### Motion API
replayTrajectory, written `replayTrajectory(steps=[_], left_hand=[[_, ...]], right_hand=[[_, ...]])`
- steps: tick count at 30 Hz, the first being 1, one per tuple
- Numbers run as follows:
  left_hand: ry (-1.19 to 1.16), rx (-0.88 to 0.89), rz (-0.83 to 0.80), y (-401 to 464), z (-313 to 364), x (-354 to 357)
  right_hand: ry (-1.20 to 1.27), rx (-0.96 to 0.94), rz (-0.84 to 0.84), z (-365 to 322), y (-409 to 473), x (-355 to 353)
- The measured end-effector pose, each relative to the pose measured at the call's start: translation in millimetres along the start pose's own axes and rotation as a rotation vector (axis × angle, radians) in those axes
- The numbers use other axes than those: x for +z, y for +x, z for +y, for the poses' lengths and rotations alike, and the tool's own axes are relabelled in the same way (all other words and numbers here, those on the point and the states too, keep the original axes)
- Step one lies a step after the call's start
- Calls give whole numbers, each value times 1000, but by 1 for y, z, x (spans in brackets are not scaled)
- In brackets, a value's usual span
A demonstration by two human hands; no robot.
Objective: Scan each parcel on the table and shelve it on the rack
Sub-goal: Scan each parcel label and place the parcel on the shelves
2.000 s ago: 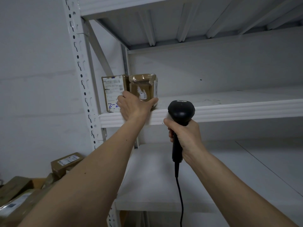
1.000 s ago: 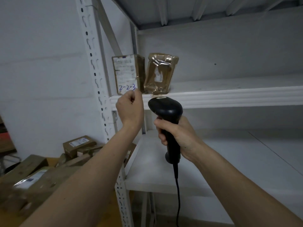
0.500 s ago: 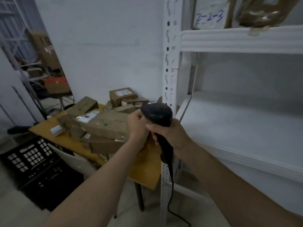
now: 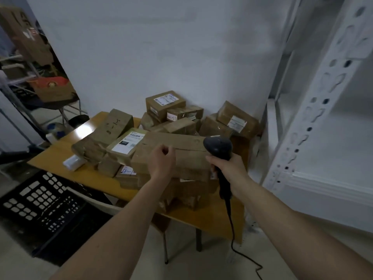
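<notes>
Several brown cardboard parcels lie heaped on a yellow table (image 4: 84,179). A long flat parcel (image 4: 187,150) lies on top at the front, and a labelled parcel (image 4: 127,143) sits to its left. My left hand (image 4: 161,160) hovers over the long parcel with its fingers curled in, holding nothing. My right hand (image 4: 227,165) grips the handle of a black barcode scanner (image 4: 218,146), whose cable (image 4: 232,229) hangs to the floor. The white metal rack (image 4: 323,110) stands at the right, with one shelf edge (image 4: 327,184) in view.
A black plastic crate (image 4: 40,203) sits on the floor at the left of the table. A small white object (image 4: 73,162) lies at the table's left edge. Boxes and clutter fill a doorway (image 4: 30,67) at far left. A white wall backs the table.
The view has swung down and left from the upper rack shelf to the table. My left hand left the shelved parcels and now hangs closed over the parcel pile; the scanner stays in my right hand.
</notes>
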State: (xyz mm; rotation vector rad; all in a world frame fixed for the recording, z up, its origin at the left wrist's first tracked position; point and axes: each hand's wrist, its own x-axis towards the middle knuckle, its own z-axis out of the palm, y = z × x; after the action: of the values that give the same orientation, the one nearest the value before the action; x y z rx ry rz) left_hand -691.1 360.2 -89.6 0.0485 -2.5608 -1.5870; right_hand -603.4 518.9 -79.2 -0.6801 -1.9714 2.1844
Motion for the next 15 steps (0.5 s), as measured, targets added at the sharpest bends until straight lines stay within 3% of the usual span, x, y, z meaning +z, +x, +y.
replayTrajectory(steps=[10,15], left_hand=[[317,-114,145,75,-39,-39],[228,-180,76,88,-53,-42]], right_hand=[[72,35,284,14,43,47],[68,45,322,16,54,51]])
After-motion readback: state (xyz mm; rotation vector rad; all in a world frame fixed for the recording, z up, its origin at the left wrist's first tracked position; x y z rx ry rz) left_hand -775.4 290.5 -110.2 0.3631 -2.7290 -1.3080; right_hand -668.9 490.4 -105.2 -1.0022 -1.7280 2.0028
